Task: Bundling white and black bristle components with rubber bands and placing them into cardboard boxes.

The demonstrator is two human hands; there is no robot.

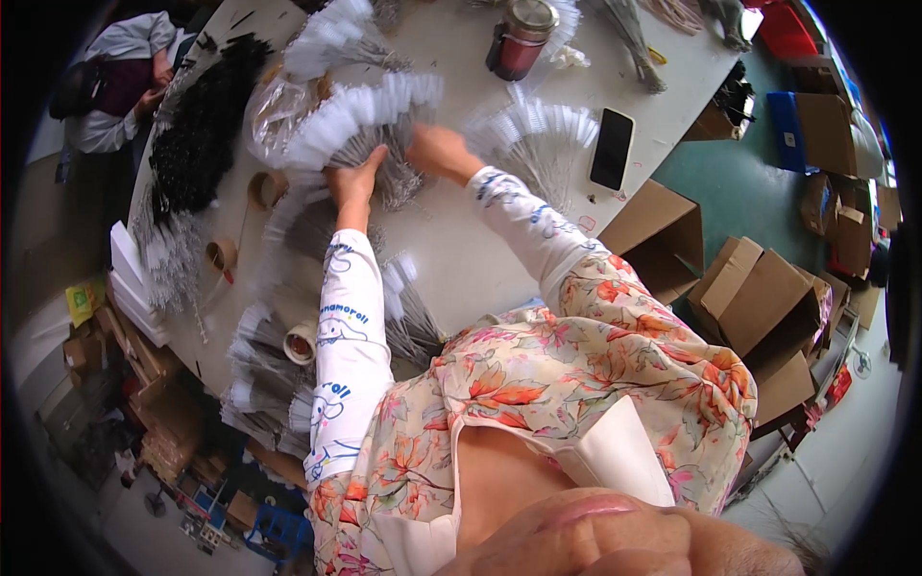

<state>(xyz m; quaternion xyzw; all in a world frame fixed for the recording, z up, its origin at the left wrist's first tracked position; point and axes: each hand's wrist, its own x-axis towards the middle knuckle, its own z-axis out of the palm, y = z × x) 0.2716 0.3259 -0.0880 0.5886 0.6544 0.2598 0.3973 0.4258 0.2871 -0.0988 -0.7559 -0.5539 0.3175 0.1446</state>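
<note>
Brushes with white bristle heads and thin grey wire stems (pixel 370 110) are spreading in a fan above the far middle of the pale, flat-topped table (pixel 461 259). We are grasping them by the stems with our left hand (pixel 355 182), thumb lying across the wires just below the heads; we are probably holding them there so that the stems gather while the soft bristles stay uncrushed. Our right hand (pixel 442 152) is hovering at the fan's right side, fingers curled, but it is blurring, and we cannot tell whether it is pinching a stem or touching nothing.

Just beyond it, a second fan of similar white-headed brushes (pixel 538 130) is lying with its stems toward us, seemingly so that the wire ends are facing our reach. A black-screened, pale-edged phone (pixel 612 149) is resting beside that fan, near the table's right edge. On our left, a long heap of black brushes (pixel 206 125) is lying apart from the white ones, perhaps to separate the colours, and a brown ring-shaped tape roll (pixel 257 192) is standing between.
</note>
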